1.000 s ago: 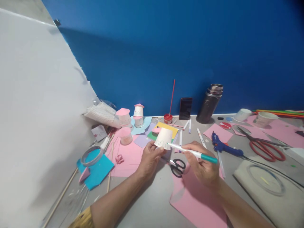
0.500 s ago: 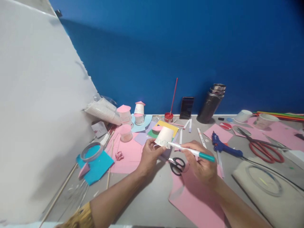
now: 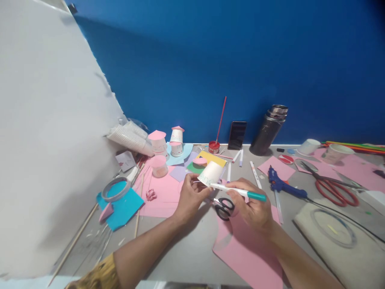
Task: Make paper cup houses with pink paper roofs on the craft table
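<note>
Tilted and upside down, a white paper cup (image 3: 213, 171) is gripped near its rim by my left hand (image 3: 192, 196). Green pen marks run along the cup's side close to that rim. My right hand (image 3: 252, 204) is closed around a white marker (image 3: 237, 190) with a green end, its tip at the marked side of the cup. Below the cup lie black-handled scissors (image 3: 224, 208), their blades partly hidden by my left hand. A pink paper sheet (image 3: 249, 249) with a curved cut edge spreads under my right hand.
Paper cups with pink cone tops (image 3: 177, 140) stand at the back left beside stacked cups (image 3: 129, 138). Rightward are a blue glue gun (image 3: 284, 184) with its cord, red-handled scissors (image 3: 337, 192) and a black flask (image 3: 267, 132). A tape roll (image 3: 116, 189) rests on blue paper.
The cup has tilted further and turned slightly in my left hand. The marker and my right hand have shifted a little left, and more green marks show on the cup.
</note>
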A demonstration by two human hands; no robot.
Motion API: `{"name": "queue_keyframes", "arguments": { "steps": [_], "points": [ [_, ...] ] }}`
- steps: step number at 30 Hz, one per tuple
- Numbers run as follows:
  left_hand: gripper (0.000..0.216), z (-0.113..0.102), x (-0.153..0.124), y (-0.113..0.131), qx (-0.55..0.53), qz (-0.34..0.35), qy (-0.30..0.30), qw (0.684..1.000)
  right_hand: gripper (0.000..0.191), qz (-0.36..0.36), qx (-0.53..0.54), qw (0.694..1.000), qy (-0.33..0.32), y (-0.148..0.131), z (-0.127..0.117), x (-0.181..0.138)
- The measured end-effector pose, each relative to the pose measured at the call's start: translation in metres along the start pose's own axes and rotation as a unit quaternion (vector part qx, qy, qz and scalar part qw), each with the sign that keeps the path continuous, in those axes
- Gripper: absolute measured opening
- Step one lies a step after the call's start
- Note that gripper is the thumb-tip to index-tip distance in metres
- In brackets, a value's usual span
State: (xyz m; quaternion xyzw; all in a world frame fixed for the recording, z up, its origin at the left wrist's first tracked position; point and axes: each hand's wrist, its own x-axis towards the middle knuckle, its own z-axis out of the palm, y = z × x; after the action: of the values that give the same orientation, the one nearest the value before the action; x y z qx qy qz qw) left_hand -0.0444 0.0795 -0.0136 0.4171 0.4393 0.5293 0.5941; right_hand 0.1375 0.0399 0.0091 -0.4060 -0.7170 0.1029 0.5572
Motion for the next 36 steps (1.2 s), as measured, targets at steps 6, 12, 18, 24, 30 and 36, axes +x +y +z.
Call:
{"name": "queue_keyframes", "arguments": {
  "steps": [6, 12, 18, 24, 30, 36],
  "points": [
    [0.054, -0.001, -0.002, -0.003, 0.047, 0.004, -0.033, 0.998, 0.013, -0.02, -0.022, 0.999, 0.023, 0.003, 0.001, 0.0],
    [0.054, -0.004, 0.001, -0.009, 0.108, 0.034, -0.025, 0.993, 0.014, -0.056, -0.01, 0.998, -0.002, 0.001, 0.004, 0.0],
    [0.056, -0.006, 0.002, -0.013, 0.138, 0.052, -0.018, 0.989, 0.015, -0.038, -0.029, 0.999, 0.01, 0.002, 0.005, -0.001],
    [0.054, -0.006, 0.002, -0.012, 0.211, 0.067, -0.006, 0.975, 0.013, -0.02, -0.013, 1.0, 0.009, 0.003, 0.005, -0.003],
    [0.053, -0.008, 0.003, -0.014, 0.25, 0.098, -0.001, 0.963, 0.012, -0.006, -0.007, 1.0, -0.007, 0.002, 0.006, -0.004],
    [0.054, -0.011, 0.004, -0.018, 0.322, 0.216, 0.011, 0.922, 0.01, 0.048, 0.019, 0.995, 0.082, 0.008, -0.004, -0.006]
  ]
}}
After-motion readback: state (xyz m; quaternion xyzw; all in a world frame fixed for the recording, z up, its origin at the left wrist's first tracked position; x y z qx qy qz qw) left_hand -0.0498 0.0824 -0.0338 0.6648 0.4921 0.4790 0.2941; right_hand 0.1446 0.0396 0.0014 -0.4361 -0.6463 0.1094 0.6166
